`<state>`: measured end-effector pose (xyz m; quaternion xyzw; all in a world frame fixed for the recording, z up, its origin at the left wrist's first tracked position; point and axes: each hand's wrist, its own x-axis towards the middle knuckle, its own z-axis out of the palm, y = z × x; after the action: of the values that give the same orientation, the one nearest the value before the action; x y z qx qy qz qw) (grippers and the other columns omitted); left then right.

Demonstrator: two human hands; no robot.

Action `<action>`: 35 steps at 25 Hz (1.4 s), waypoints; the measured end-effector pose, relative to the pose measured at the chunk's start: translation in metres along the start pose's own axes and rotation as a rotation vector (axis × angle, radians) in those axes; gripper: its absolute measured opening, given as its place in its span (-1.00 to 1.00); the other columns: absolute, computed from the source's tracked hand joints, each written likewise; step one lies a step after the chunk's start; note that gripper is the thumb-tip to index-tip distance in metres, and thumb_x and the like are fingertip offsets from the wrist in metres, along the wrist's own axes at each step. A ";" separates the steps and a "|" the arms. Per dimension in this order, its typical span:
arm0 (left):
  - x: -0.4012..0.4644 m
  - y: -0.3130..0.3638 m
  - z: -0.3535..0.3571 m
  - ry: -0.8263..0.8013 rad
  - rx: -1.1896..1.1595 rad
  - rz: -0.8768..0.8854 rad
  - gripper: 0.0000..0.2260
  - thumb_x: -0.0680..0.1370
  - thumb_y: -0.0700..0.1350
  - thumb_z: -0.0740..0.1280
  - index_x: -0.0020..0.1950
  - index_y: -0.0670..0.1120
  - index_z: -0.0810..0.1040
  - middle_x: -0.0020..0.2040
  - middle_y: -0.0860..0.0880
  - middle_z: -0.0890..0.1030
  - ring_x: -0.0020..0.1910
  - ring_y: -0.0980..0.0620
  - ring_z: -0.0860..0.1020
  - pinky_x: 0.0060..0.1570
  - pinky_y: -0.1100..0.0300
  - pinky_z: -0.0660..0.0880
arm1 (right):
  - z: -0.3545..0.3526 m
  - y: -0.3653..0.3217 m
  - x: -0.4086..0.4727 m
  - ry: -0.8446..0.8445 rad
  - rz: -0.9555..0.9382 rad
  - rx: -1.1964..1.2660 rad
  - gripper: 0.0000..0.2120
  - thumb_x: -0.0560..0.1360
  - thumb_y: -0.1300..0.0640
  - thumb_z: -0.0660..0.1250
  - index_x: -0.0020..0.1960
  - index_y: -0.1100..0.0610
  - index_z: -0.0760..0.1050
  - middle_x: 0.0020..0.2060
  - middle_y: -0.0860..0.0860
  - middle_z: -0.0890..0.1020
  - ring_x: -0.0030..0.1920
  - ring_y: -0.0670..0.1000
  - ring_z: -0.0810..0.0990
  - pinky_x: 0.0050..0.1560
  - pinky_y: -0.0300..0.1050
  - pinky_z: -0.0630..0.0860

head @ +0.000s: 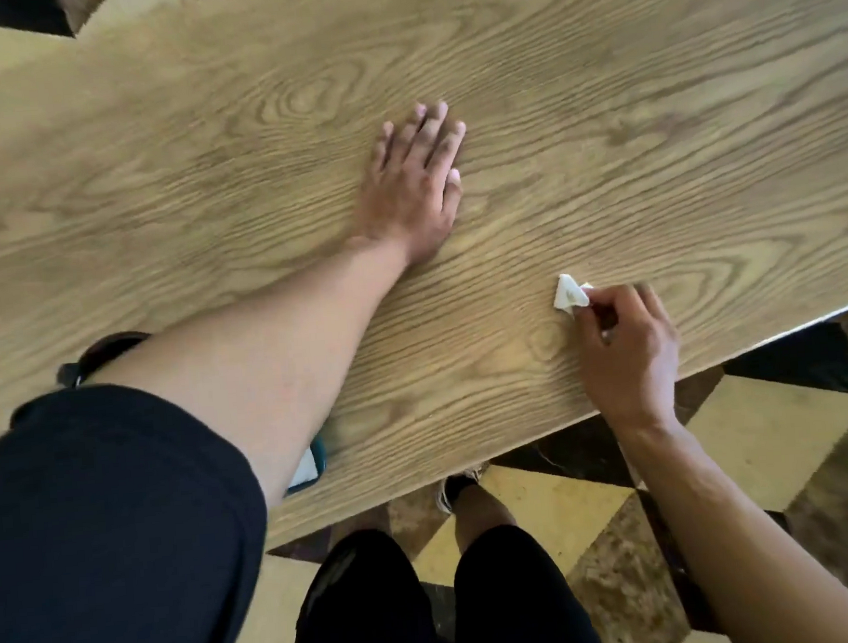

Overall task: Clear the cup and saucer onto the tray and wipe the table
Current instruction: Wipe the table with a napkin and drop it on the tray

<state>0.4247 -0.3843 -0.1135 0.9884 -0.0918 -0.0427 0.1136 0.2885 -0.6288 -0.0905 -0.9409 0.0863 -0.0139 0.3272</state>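
Note:
The wooden table (pixel 202 186) fills most of the view. My left hand (pixel 415 186) lies flat on its middle, palm down, fingers spread, holding nothing. My right hand (pixel 624 342) is near the table's front edge, its fingertips pinching a small folded white tissue (pixel 568 293) that touches the tabletop. No cup or saucer shows. A dark curved rim (pixel 98 351) peeks out behind my left arm at the left; I cannot tell what it is.
A teal-edged white object (pixel 309 467) sits on the table's front edge, mostly hidden under my left forearm. Below the table edge are my legs in black shorts (pixel 431 597) and a checkered floor (pixel 770 422).

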 end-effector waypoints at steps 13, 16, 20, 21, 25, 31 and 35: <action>-0.197 0.052 0.020 0.072 -0.269 -0.257 -0.51 0.71 -0.09 0.10 0.65 -0.14 0.21 0.69 -0.11 0.14 0.69 -0.06 0.00 0.64 -0.13 0.04 | 0.000 -0.054 -0.011 -0.122 0.004 0.089 -0.92 0.50 0.19 0.49 -0.01 0.11 0.66 -0.20 -0.19 0.58 -0.19 -0.25 0.55 -0.19 -0.52 0.38; -0.234 0.061 0.026 0.105 -0.282 -0.219 -0.53 0.70 -0.09 0.15 0.61 -0.19 0.29 0.66 -0.15 0.21 0.68 -0.09 0.05 0.63 -0.16 0.07 | 0.027 -0.112 -0.023 -0.243 -0.131 0.179 -0.91 0.48 0.17 0.51 -0.02 0.06 0.67 -0.20 -0.20 0.61 -0.21 -0.24 0.58 -0.22 -0.50 0.40; -0.256 0.057 0.026 0.073 -0.337 -0.156 -0.63 0.62 -0.10 0.23 0.37 -0.24 0.52 0.37 -0.25 0.56 0.48 -0.25 0.43 0.56 -0.18 0.27 | 0.076 -0.186 -0.042 -0.438 -0.356 0.261 -0.89 0.48 0.17 0.50 0.00 0.06 0.70 -0.17 -0.16 0.63 -0.20 -0.18 0.61 -0.16 -0.50 0.39; -0.257 0.054 0.025 0.052 -0.361 -0.148 -0.64 0.61 -0.09 0.21 0.30 -0.25 0.57 0.28 -0.26 0.62 0.39 -0.28 0.51 0.51 -0.18 0.34 | 0.088 -0.199 -0.043 -0.464 -0.409 0.262 -0.88 0.48 0.17 0.50 0.01 0.07 0.71 -0.16 -0.12 0.64 -0.22 -0.15 0.61 -0.16 -0.51 0.39; -0.259 0.049 0.024 -0.058 -0.437 -0.119 -0.48 0.66 -0.05 0.21 0.57 -0.27 0.32 0.54 -0.29 0.39 0.59 -0.23 0.28 0.60 -0.13 0.15 | 0.125 -0.223 -0.041 -0.518 -0.519 0.174 -0.86 0.51 0.17 0.48 0.05 0.09 0.74 -0.14 -0.09 0.61 -0.28 -0.15 0.58 -0.18 -0.54 0.37; -0.259 0.048 0.024 -0.030 -0.510 -0.153 -0.39 0.65 -0.03 0.28 0.62 -0.27 0.21 0.59 -0.25 0.33 0.62 -0.18 0.23 0.63 -0.05 0.08 | 0.142 -0.223 -0.048 -0.511 -0.567 0.082 -0.80 0.54 0.19 0.45 0.14 0.09 0.73 -0.09 -0.05 0.68 -0.26 -0.16 0.56 -0.15 -0.56 0.36; -0.263 0.050 0.028 0.109 -0.486 -0.179 -0.55 0.52 -0.10 0.47 0.34 -0.27 0.55 0.23 -0.25 0.67 0.30 -0.19 0.60 0.44 -0.05 0.44 | 0.126 -0.212 -0.056 -0.434 -0.514 0.132 -0.77 0.54 0.21 0.42 0.18 0.09 0.69 -0.03 -0.07 0.70 -0.23 -0.20 0.58 -0.07 -0.45 0.46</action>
<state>0.1556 -0.3882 -0.1120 0.9370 0.0151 -0.0202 0.3484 0.2765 -0.3788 -0.0572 -0.8896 -0.2266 0.0992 0.3839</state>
